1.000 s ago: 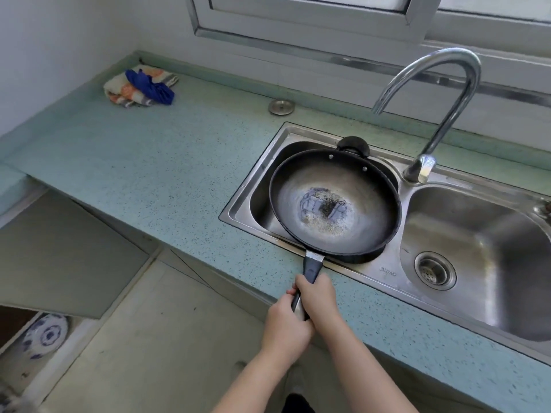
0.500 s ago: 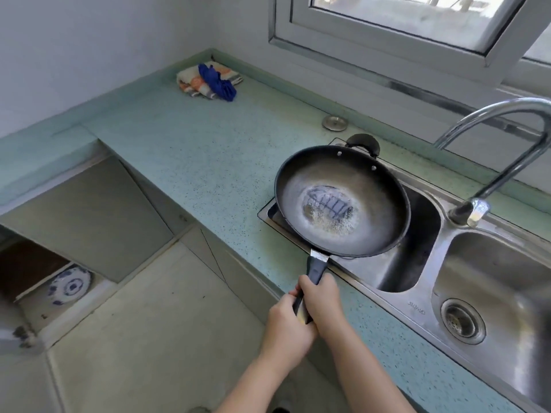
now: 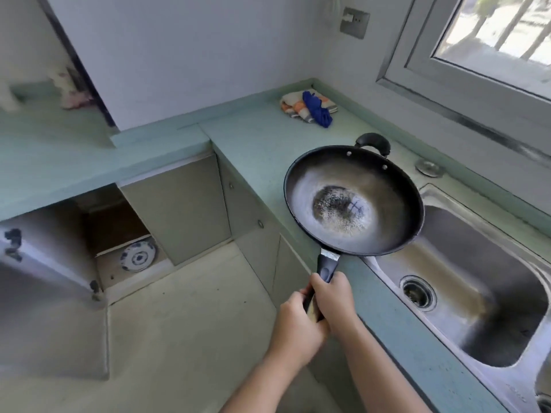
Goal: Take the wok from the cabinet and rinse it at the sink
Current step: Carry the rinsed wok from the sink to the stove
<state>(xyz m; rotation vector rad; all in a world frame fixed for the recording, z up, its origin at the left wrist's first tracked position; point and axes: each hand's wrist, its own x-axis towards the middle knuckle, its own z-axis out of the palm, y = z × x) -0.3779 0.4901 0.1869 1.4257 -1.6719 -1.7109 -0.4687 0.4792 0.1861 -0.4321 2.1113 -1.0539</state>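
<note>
Now wok (image 3: 353, 201) out beyond left hand (image 3: 298, 329) and right hand (image 3: 332, 296), handle in both.

Wok (image 3: 354, 201) – dark matt metal, worn centre; sink (image 3: 477, 293) – brushed steel.

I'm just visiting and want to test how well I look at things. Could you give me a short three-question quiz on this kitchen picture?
1. True or false: both hands grip the wok by its long handle.
2. Where is the blue-and-white plate? A) in the sink B) in the open cabinet C) on the counter
3. What lies in the counter's far corner, near the window?

Key:
1. True: the left hand and right hand both hold it.
2. B
3. A bundle of cloths, one of them blue.
</note>
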